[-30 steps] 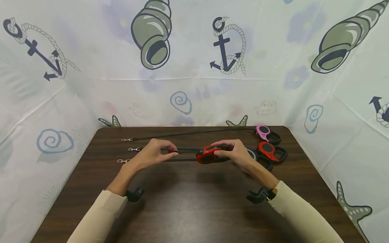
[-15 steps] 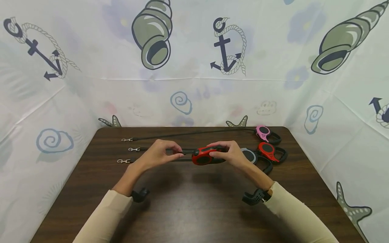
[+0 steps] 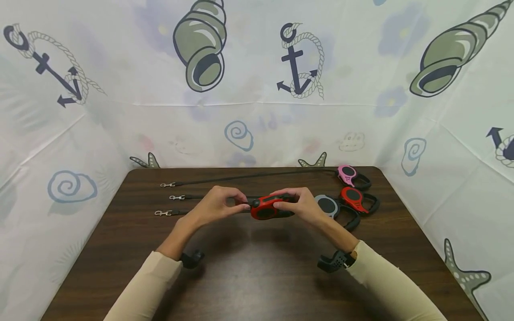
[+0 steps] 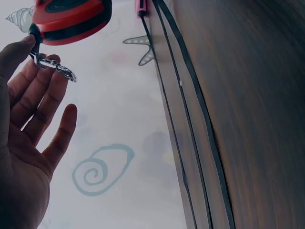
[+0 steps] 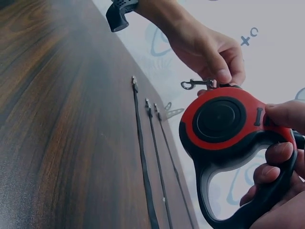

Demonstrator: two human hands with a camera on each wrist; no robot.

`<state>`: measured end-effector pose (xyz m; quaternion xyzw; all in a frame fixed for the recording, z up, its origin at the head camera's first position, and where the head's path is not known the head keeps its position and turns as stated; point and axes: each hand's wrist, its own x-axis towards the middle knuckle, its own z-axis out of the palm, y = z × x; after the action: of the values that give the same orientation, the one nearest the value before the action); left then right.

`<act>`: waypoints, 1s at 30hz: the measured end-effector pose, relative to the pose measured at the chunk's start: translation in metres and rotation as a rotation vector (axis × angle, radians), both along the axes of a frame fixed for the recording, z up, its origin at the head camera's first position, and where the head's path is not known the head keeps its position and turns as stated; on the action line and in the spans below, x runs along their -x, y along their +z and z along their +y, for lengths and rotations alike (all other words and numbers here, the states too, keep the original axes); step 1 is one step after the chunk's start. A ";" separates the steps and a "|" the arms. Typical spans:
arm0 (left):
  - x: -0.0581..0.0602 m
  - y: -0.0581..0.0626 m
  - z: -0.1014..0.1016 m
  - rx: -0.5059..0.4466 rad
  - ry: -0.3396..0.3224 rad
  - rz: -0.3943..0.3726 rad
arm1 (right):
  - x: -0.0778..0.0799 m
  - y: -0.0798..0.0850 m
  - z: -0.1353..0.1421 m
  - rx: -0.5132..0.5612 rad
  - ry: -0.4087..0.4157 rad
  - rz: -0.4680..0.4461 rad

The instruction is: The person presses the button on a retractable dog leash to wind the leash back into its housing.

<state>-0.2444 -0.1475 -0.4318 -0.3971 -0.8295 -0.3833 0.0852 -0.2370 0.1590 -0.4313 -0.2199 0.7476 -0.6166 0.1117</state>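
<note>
Red and black, the held leash (image 5: 219, 119) is raised above the far half of the table (image 3: 249, 276). Your right hand (image 3: 303, 204) grips its handle loop (image 5: 206, 191), with fingers curled round the bar and thumb against the leash body. Your left hand (image 3: 218, 205) pinches the metal clip (image 4: 55, 66) at its cord end, just beside the leash's mouth (the exact contact is partly hidden). Toward the table's far right lie a pink leash (image 3: 347, 171), a second red leash (image 3: 352, 195) and a grey leash (image 3: 327, 205); their dark cords (image 5: 144, 162) run toward the table's left, ending in silver clips (image 3: 163, 213).
</note>
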 end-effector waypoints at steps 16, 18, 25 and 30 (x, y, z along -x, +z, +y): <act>-0.003 -0.011 0.007 -0.043 -0.015 -0.084 | -0.005 -0.002 -0.001 -0.057 -0.035 0.050; -0.003 -0.012 0.008 -0.044 -0.026 -0.097 | -0.005 -0.003 0.000 -0.060 -0.034 0.059; -0.003 -0.016 0.014 -0.039 -0.078 -0.177 | -0.003 -0.007 0.000 -0.071 -0.035 0.026; -0.006 -0.020 0.017 -0.012 -0.076 -0.215 | -0.003 -0.012 -0.001 -0.069 -0.032 -0.021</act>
<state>-0.2388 -0.1303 -0.4521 -0.3844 -0.8158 -0.4318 -0.0166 -0.2335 0.1579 -0.4436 -0.1977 0.7706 -0.5945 0.1171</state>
